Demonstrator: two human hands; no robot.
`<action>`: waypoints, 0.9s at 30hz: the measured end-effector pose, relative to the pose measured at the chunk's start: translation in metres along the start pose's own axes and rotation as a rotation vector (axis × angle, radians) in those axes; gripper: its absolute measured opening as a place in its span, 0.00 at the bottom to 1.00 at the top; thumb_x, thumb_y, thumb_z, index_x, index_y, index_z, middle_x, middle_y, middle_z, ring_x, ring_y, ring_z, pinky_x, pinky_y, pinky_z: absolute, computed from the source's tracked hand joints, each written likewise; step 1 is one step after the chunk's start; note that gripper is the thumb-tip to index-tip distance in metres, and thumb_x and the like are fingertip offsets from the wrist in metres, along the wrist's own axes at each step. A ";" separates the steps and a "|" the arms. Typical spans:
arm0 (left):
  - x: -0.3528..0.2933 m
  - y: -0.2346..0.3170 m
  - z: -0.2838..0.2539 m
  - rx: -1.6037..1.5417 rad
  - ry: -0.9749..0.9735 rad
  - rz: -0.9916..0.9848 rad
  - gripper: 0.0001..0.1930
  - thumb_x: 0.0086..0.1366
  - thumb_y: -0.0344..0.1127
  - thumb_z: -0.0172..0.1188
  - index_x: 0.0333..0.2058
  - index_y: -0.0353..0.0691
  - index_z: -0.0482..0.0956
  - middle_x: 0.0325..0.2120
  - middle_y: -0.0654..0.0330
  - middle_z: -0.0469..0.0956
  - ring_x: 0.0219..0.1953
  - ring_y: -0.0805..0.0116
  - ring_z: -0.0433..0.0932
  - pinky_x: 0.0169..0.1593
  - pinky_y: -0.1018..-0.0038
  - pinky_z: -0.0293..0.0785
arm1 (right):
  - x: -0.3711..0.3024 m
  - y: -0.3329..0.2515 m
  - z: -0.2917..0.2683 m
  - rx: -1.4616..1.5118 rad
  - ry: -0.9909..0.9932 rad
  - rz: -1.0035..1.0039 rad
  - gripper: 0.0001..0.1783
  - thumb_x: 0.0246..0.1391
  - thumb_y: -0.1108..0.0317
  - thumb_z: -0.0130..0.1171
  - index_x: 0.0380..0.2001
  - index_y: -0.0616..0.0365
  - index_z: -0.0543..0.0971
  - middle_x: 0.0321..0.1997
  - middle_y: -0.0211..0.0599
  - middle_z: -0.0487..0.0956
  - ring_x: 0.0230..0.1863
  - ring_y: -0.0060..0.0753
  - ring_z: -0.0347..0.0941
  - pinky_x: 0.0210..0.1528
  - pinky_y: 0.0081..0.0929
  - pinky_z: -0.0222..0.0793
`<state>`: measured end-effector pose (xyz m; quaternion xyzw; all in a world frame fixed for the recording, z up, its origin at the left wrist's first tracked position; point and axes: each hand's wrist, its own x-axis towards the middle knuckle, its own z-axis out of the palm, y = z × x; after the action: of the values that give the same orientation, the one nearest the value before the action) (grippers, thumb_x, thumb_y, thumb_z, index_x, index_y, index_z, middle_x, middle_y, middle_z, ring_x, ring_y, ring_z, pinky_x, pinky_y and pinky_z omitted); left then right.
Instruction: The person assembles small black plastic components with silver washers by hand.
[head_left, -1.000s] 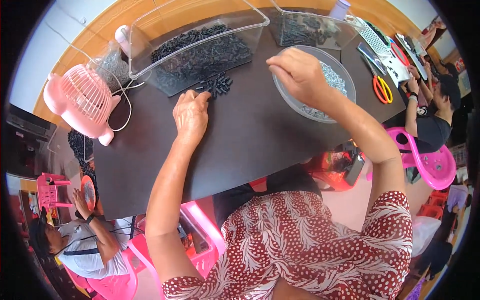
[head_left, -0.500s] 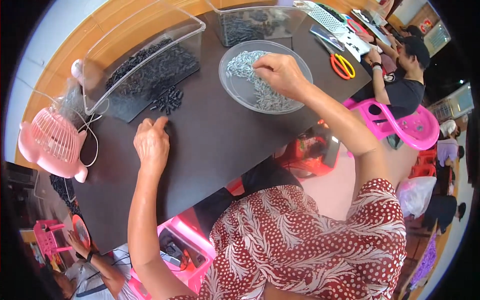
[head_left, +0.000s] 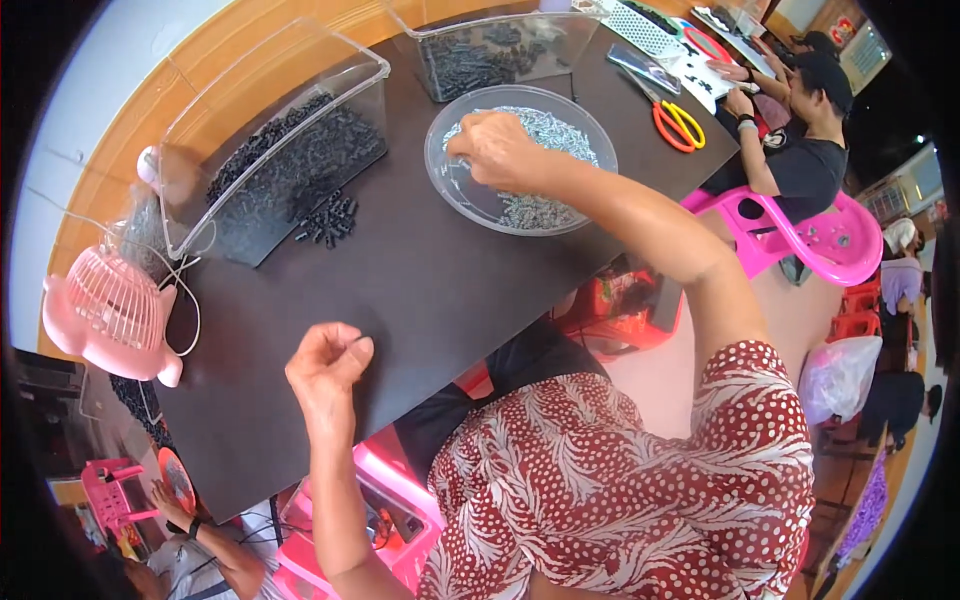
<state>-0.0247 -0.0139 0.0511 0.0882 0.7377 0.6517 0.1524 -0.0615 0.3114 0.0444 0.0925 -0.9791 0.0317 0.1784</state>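
Note:
My left hand (head_left: 326,362) is above the near part of the dark table, with thumb and forefinger pinched. A small black piece (head_left: 359,338) shows at its fingertips. My right hand (head_left: 497,150) reaches over the left side of a round clear tray (head_left: 432,165), fingers closed and pointing down; whatever they hold is hidden. Small silvery metal pieces (head_left: 555,135) are spread across the tray. A little heap of short black tubular pieces (head_left: 328,221) lies on the tabletop, in front of a clear bin (head_left: 375,130) filled with more of them.
Another clear bin (head_left: 500,55) with black parts stands at the back. Yellow-and-red-handled scissors (head_left: 680,127) and a phone (head_left: 643,68) lie right of the tray. A pink fan (head_left: 110,305) with a white cable is at the left. A co-worker (head_left: 810,150) sits at the far right.
My left hand has come back from beside the black heap toward me, now pinching a black piece. My right hand has shifted left across the tray.

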 end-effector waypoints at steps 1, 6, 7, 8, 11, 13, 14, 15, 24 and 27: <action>-0.005 -0.003 0.000 -0.083 -0.009 -0.002 0.06 0.49 0.22 0.62 0.27 0.35 0.75 0.20 0.68 0.71 0.19 0.82 0.66 0.24 0.85 0.61 | -0.003 0.002 -0.001 -0.001 0.001 0.005 0.08 0.39 0.72 0.54 0.25 0.52 0.80 0.25 0.42 0.74 0.35 0.46 0.72 0.33 0.42 0.68; -0.023 -0.015 0.010 -0.430 -0.124 -0.010 0.10 0.48 0.20 0.63 0.31 0.33 0.77 0.24 0.61 0.76 0.20 0.78 0.71 0.24 0.83 0.68 | -0.015 0.007 -0.003 0.125 0.026 0.014 0.05 0.43 0.69 0.55 0.25 0.53 0.79 0.25 0.40 0.76 0.33 0.45 0.73 0.33 0.41 0.68; -0.026 -0.014 0.015 -0.443 -0.127 -0.034 0.10 0.48 0.20 0.63 0.32 0.32 0.77 0.24 0.60 0.76 0.20 0.77 0.71 0.24 0.83 0.68 | -0.016 0.006 -0.003 0.203 0.007 -0.001 0.05 0.44 0.69 0.55 0.25 0.53 0.79 0.25 0.40 0.76 0.32 0.45 0.73 0.33 0.41 0.68; -0.029 -0.014 0.018 -0.455 -0.129 -0.057 0.10 0.48 0.20 0.63 0.32 0.32 0.77 0.24 0.60 0.77 0.21 0.76 0.72 0.24 0.83 0.68 | -0.016 0.003 -0.002 0.205 0.007 -0.004 0.05 0.44 0.69 0.55 0.25 0.53 0.79 0.25 0.40 0.76 0.32 0.45 0.73 0.33 0.41 0.68; -0.032 -0.017 0.026 -0.492 -0.121 -0.092 0.09 0.49 0.21 0.63 0.32 0.31 0.78 0.24 0.59 0.77 0.21 0.75 0.73 0.24 0.82 0.68 | -0.011 -0.008 0.002 0.256 -0.046 0.045 0.04 0.42 0.69 0.55 0.23 0.55 0.78 0.25 0.40 0.76 0.32 0.47 0.73 0.33 0.42 0.67; -0.034 -0.017 0.030 -0.529 -0.089 -0.112 0.08 0.50 0.23 0.64 0.31 0.31 0.78 0.23 0.57 0.77 0.21 0.73 0.73 0.24 0.82 0.69 | -0.004 -0.010 0.007 0.202 -0.078 0.066 0.04 0.41 0.68 0.56 0.20 0.57 0.77 0.23 0.42 0.76 0.31 0.49 0.73 0.32 0.43 0.66; -0.034 -0.018 0.030 -0.528 -0.085 -0.111 0.08 0.50 0.23 0.64 0.31 0.31 0.78 0.23 0.57 0.77 0.21 0.73 0.73 0.24 0.82 0.69 | -0.002 -0.009 0.011 0.203 -0.077 0.062 0.04 0.41 0.68 0.56 0.20 0.57 0.77 0.23 0.42 0.76 0.31 0.49 0.73 0.32 0.43 0.66; -0.035 -0.020 0.031 -0.538 -0.093 -0.115 0.08 0.50 0.23 0.64 0.31 0.31 0.78 0.23 0.57 0.77 0.20 0.73 0.73 0.24 0.81 0.69 | -0.001 -0.009 0.016 0.201 -0.052 0.055 0.05 0.39 0.69 0.55 0.17 0.59 0.76 0.21 0.47 0.75 0.27 0.52 0.73 0.29 0.46 0.66; -0.044 -0.027 0.033 -0.582 -0.075 -0.121 0.07 0.50 0.23 0.63 0.30 0.30 0.78 0.23 0.55 0.77 0.19 0.72 0.72 0.23 0.81 0.68 | 0.011 -0.008 0.021 0.124 0.020 0.117 0.05 0.32 0.71 0.54 0.12 0.63 0.74 0.18 0.54 0.74 0.25 0.56 0.73 0.26 0.48 0.68; -0.044 -0.026 0.031 -0.602 -0.059 -0.159 0.07 0.51 0.25 0.63 0.31 0.30 0.77 0.23 0.53 0.77 0.19 0.71 0.73 0.22 0.80 0.68 | 0.015 -0.011 0.024 0.031 -0.056 0.100 0.06 0.31 0.71 0.55 0.13 0.63 0.75 0.20 0.54 0.75 0.26 0.56 0.74 0.27 0.47 0.69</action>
<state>0.0284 -0.0028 0.0268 -0.0001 0.5113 0.8242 0.2434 -0.0813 0.2955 0.0280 0.0472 -0.9865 0.0533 0.1476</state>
